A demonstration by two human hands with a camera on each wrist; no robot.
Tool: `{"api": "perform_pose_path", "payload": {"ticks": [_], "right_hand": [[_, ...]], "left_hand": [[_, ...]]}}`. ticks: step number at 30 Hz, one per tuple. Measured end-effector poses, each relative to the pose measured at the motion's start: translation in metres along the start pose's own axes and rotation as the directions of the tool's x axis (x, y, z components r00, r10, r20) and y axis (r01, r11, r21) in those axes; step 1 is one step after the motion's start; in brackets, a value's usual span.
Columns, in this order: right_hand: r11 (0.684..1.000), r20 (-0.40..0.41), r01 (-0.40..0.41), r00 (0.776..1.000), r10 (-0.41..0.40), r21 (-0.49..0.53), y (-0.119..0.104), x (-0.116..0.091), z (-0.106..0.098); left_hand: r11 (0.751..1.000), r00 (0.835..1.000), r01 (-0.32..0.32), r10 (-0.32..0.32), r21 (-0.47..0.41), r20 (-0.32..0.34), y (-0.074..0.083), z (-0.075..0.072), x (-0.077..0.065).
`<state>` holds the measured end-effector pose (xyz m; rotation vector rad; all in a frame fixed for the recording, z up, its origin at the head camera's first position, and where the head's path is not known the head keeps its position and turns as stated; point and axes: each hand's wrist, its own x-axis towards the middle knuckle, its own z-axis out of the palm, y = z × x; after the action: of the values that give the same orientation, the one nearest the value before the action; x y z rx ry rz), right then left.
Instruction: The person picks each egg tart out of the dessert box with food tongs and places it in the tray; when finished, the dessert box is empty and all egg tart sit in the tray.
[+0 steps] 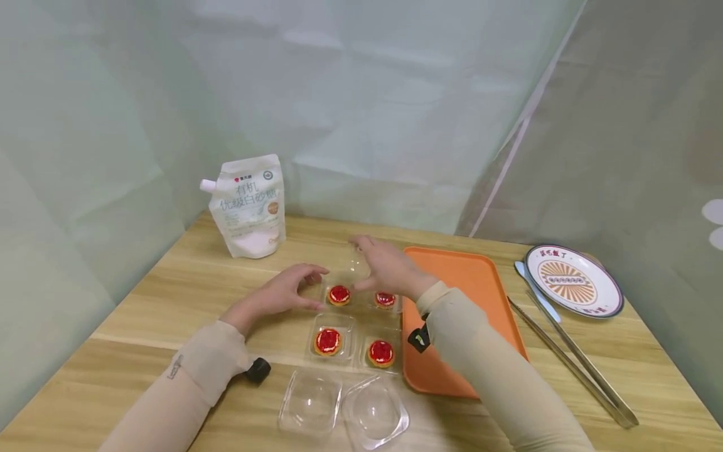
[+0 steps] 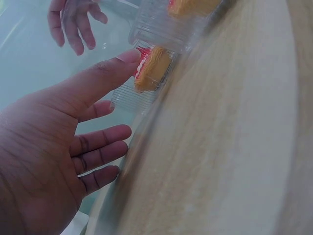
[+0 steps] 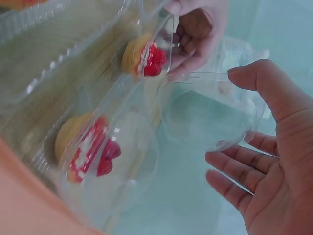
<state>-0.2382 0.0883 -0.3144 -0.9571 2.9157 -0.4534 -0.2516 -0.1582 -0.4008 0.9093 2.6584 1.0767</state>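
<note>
My right hand (image 1: 392, 267) holds the raised clear plastic lid (image 3: 208, 117) of the back-left container between thumb and fingers. Inside that container sits a red-topped tart (image 1: 339, 295). My left hand (image 1: 285, 290) is at its left side, thumb tip by the container wall and fingers loosely spread. Beside it, the back-right tart (image 1: 385, 299) has a domed lid (image 3: 132, 161) over it. Nearer me, a front-left tart (image 1: 328, 341) and front-right tart (image 1: 381, 354) sit in containers whose lids, left (image 1: 309, 402) and right (image 1: 374, 411), lie open toward me.
An orange tray (image 1: 452, 263) lies right of the containers, under my right forearm. Farther right are metal tongs (image 1: 587, 376), a light-blue utensil (image 1: 550, 307) and a patterned plate (image 1: 604, 295). A white spouted pouch (image 1: 248, 207) stands back left. Fabric walls border the wooden table.
</note>
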Motion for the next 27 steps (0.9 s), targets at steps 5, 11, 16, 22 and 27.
{"api": "perform_pose_path", "payload": {"ticks": [5,11,16,22,27], "right_hand": [[0.992,-0.008,-0.005,1.000,0.006,0.127,0.013,0.002,0.001],[0.960,-0.018,-0.029,0.999,0.035,0.279,0.027,0.009,0.002],[0.927,-0.026,-0.095,0.993,0.112,0.363,0.034,0.015,0.005],[0.879,-0.037,-0.115,0.988,0.149,0.462,0.036,0.028,0.013],[0.861,-0.022,-0.114,0.989,0.144,0.496,0.036,0.038,0.020]], "left_hand": [[1.000,1.000,0.000,0.000,-0.006,0.002,-0.002,0.000,-0.001],[1.000,1.000,-0.002,0.002,-0.009,0.008,-0.002,0.000,-0.001],[1.000,1.000,-0.006,0.006,-0.011,0.007,-0.003,0.000,-0.002],[1.000,1.000,-0.011,0.011,-0.014,0.002,-0.003,0.001,-0.002],[1.000,1.000,-0.007,0.008,-0.019,0.005,-0.001,0.000,-0.001]]}}
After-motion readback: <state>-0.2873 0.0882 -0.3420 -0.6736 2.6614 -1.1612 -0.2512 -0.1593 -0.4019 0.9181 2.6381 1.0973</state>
